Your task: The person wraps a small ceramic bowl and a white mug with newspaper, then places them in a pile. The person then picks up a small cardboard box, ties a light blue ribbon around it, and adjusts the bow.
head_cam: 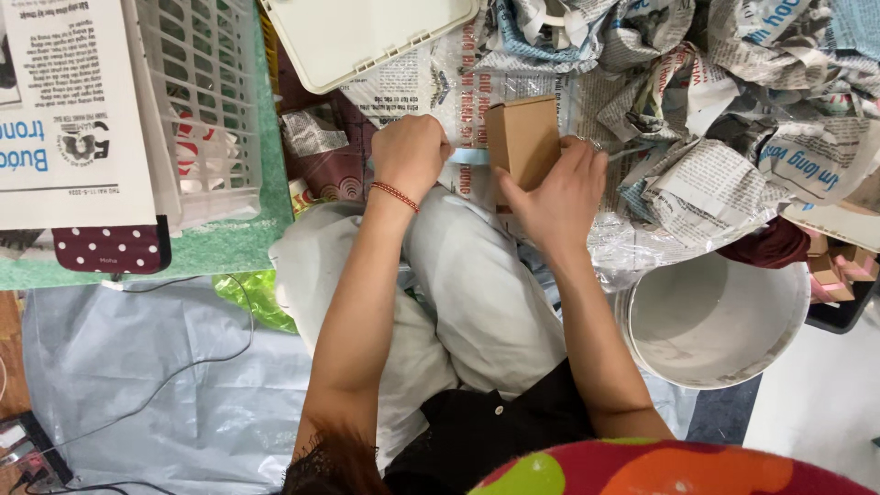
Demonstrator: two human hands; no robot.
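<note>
Head view | right hand [557, 197] grasps brown box [523, 139] | left hand [410, 154] clenched, seemingly on blue tape [468, 157]

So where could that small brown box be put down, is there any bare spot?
Bare room shows on the grey plastic sheet left of the person's knees, crossed only by a thin black cable. The round white tub at right looks empty. Ahead, crumpled newspaper crowds everything around the small brown cardboard box.

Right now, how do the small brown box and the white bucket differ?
The brown box is small, square-edged cardboard, held by the right hand; the white bucket is large, round and untouched on the floor. The box looks closed; the bucket is open and looks empty.
</note>
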